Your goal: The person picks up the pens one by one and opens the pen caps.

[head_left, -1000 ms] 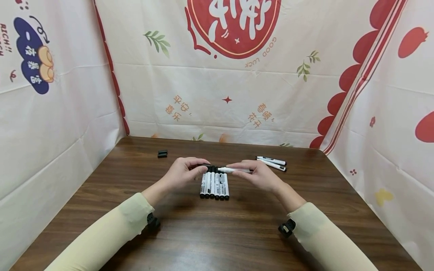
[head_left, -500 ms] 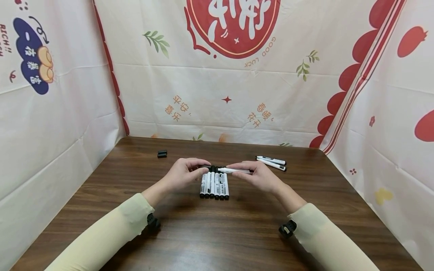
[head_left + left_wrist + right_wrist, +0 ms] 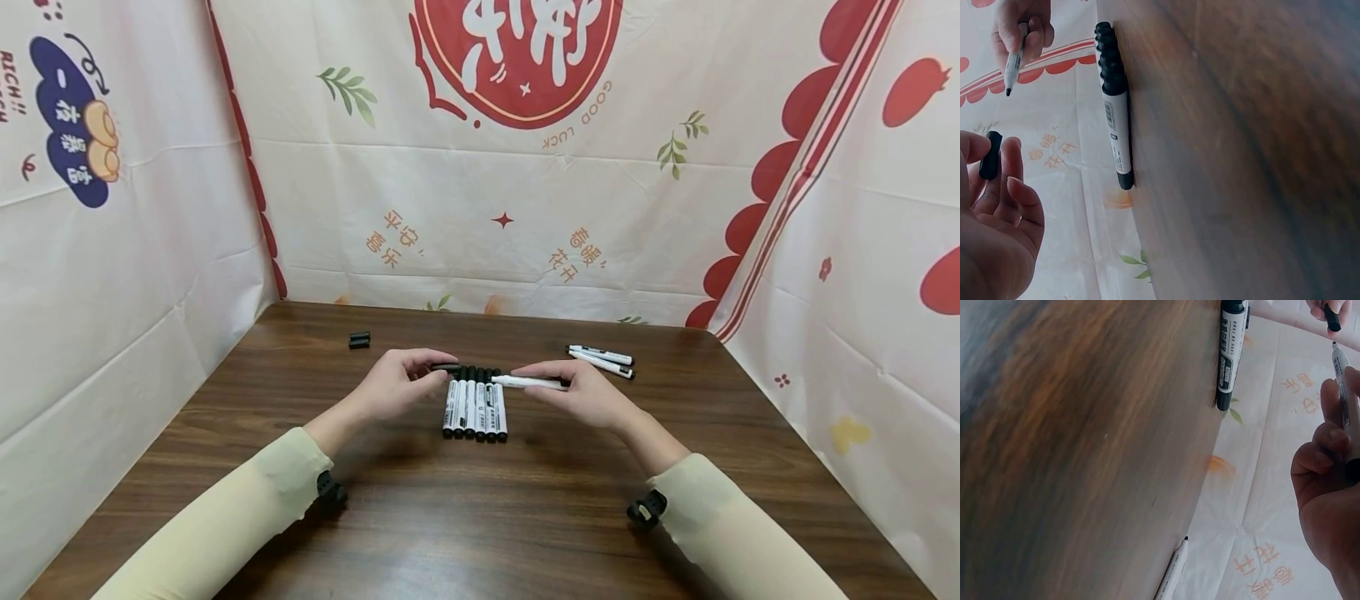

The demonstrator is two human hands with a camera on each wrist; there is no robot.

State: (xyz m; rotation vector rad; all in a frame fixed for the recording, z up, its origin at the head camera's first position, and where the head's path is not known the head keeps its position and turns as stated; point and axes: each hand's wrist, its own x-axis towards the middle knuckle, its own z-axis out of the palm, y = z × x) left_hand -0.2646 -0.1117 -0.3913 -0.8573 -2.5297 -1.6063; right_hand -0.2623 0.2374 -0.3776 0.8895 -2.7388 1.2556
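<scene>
My left hand [image 3: 392, 385] pinches a small black marker cap [image 3: 990, 155] between thumb and fingers. Across from it, my right hand [image 3: 592, 396] grips a white whiteboard marker [image 3: 531, 382] whose bare black tip points left at the cap. In the right wrist view a gap separates this marker [image 3: 1340, 372] from the cap [image 3: 1332, 319]. Both hands are raised over the far end of a row of several capped white markers [image 3: 476, 410]. These lie side by side on the table, black caps pointing away from me.
Two loose black caps [image 3: 360, 340] lie at the back left of the brown wooden table [image 3: 420, 517]. Two uncapped markers [image 3: 602, 361] lie at the back right. Printed cloth [image 3: 450, 183] hangs behind the table and at both sides.
Both hands have moved slightly apart, the left one leftward with the cap and the right one rightward with the marker. The gap between tip and cap is wider.
</scene>
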